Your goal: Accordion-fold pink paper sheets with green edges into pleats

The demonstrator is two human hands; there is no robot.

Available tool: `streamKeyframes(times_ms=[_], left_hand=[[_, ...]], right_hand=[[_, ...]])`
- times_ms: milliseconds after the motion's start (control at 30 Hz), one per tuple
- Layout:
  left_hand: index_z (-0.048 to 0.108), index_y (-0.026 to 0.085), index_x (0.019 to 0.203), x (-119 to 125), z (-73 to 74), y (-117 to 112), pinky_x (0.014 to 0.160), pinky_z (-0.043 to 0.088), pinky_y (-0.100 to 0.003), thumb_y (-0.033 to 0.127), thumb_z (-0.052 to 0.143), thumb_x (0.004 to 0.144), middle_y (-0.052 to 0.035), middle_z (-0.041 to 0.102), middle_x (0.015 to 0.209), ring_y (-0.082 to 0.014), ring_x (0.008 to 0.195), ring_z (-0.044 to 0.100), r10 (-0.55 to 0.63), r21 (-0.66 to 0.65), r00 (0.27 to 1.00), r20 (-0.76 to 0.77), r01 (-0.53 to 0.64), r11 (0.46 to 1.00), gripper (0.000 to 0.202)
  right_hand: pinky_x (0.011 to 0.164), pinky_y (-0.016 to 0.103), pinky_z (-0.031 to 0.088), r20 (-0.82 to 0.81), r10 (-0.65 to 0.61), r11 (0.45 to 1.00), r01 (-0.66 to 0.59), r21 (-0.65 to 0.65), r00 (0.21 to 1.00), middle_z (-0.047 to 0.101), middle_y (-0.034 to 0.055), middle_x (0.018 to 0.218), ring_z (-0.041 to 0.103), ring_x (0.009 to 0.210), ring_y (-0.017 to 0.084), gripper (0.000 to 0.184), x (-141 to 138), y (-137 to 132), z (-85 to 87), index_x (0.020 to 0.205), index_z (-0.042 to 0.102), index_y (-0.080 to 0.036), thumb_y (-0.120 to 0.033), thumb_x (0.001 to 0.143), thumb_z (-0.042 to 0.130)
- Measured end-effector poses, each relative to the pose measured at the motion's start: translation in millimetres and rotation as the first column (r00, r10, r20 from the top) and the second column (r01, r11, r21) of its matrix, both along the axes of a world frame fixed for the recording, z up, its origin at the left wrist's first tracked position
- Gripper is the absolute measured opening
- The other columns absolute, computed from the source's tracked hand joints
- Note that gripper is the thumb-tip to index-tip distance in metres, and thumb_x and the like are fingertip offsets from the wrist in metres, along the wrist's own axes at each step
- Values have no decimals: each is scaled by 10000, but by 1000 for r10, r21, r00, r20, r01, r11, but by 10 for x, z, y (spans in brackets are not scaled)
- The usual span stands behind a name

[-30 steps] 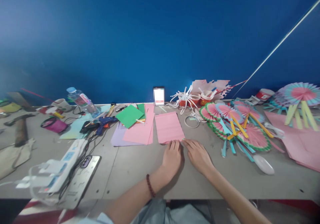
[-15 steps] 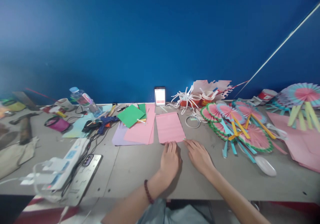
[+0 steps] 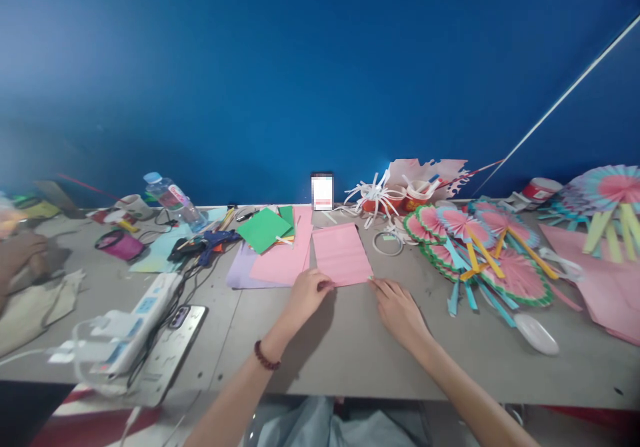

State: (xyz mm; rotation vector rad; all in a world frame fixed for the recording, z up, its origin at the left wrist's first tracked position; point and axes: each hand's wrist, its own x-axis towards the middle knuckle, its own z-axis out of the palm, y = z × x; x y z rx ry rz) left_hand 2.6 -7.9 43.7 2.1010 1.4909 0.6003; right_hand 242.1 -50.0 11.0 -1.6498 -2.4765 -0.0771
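Observation:
A sheet of pink paper (image 3: 343,254) lies on the table in front of me, with faint crease lines across it and its near edge turned toward me. My left hand (image 3: 309,298) pinches the near left corner between thumb and fingers. At the near right corner, my right hand (image 3: 399,310) grips the edge with its fingertips, fingers close together and fairly straight; its thumb is mostly hidden. A dark beaded bracelet (image 3: 266,356) circles my left wrist.
Green paper squares (image 3: 265,230) lie over pink and purple sheets to the left. Pleated paper fans (image 3: 510,274) and a white oval object (image 3: 537,334) are on the right. A power strip (image 3: 145,324) and phone (image 3: 175,354) lie left. Another person's hand (image 3: 23,257) is at far left.
My left hand has slid left along the near edge to the paper's left corner. My right hand stays at the right corner. The other person's hand now covers where a hammer lay.

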Motion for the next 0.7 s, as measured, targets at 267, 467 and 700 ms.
streamKeyframes(times_ms=[267, 467, 700], left_hand=[[737, 183, 780, -32, -101, 54, 818, 486, -277, 156, 629, 802, -34, 748, 869, -160, 845, 668, 14, -146, 995, 102, 1, 989, 114], [689, 174, 741, 1, -91, 35, 701, 482, -253, 128, 644, 745, -12, 733, 798, -143, 714, 649, 113, -185, 990, 86, -96, 978, 64], [630, 177, 717, 29, -39, 24, 675, 443, -233, 89, 622, 739, 2, 694, 744, -132, 690, 621, 124, -195, 992, -26, -127, 973, 91]], right_hand=[[960, 391, 451, -21, -16, 1000, 16, -12, 1000, 623, 92, 1264, 543, 1128, 230, 513, 0, -2, -20, 1289, 559, -188, -47, 820, 406], [935, 369, 464, -49, 2, 999, 0, 40, 999, 649, 63, 1228, 567, 1092, 227, 521, 15, -3, -26, 1265, 575, -215, -42, 809, 392], [945, 387, 467, -60, -3, 1000, 5, 23, 998, 645, 78, 1233, 566, 1103, 236, 513, -1, -31, -3, 1279, 564, -188, -44, 820, 384]])
